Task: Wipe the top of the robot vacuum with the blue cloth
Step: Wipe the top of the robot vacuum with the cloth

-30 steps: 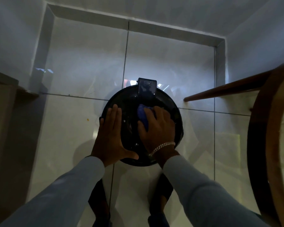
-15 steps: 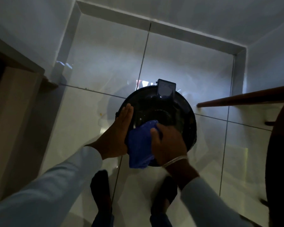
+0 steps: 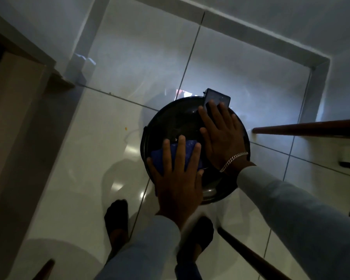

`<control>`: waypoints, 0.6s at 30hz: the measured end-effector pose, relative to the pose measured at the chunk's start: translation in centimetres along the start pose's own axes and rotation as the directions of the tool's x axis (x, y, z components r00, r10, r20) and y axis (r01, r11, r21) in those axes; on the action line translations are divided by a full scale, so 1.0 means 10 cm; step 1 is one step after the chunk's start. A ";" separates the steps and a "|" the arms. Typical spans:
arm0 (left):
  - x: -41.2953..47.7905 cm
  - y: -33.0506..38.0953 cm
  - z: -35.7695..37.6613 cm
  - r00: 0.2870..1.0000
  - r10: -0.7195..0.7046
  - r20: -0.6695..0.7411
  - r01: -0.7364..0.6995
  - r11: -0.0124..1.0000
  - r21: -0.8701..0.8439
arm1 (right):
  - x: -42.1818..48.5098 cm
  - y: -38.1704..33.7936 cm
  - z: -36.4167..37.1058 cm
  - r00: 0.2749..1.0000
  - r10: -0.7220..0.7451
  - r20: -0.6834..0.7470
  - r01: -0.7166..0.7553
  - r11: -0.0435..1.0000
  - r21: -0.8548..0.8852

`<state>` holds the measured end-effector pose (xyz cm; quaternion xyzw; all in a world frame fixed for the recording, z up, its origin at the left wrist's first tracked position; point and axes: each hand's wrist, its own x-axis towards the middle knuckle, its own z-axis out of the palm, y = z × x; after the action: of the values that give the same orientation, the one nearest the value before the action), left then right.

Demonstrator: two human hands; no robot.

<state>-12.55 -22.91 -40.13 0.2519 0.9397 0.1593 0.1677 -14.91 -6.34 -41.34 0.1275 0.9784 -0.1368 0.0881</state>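
Pressing soft blue cloth (image 3: 185, 153) onto glossy round robot vacuum (image 3: 178, 120).

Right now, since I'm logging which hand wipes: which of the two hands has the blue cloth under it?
The left hand, pressing the blue cloth flat on the robot vacuum; the braceleted right hand rests bare.

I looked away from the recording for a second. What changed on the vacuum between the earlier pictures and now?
The blue cloth changed hands: earlier the right hand wiped with it, now the left hand presses it flat on the near left of the robot vacuum. The right hand let go and lies open on the far right. The vacuum stayed on the floor.
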 end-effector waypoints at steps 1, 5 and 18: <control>0.04 -0.05 0.01 1.000 0.015 -0.014 -0.015 1.000 0.007 | 0.01 0.01 0.00 1.000 0.003 0.004 -0.003 1.000 -0.004; 0.38 -0.22 -0.10 0.995 0.078 -0.061 -0.076 0.997 0.031 | -0.01 0.01 0.02 1.000 -0.001 0.016 0.002 1.000 -0.025; 0.05 -0.54 0.02 0.897 0.439 -0.054 -0.435 0.897 0.072 | 0.02 -0.01 0.02 0.998 0.055 0.004 -0.055 0.998 -0.027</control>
<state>-15.13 -27.01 -42.51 0.4557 0.8685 0.1741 0.0880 -15.12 -6.45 -41.56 0.1529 0.9760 -0.1217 0.0959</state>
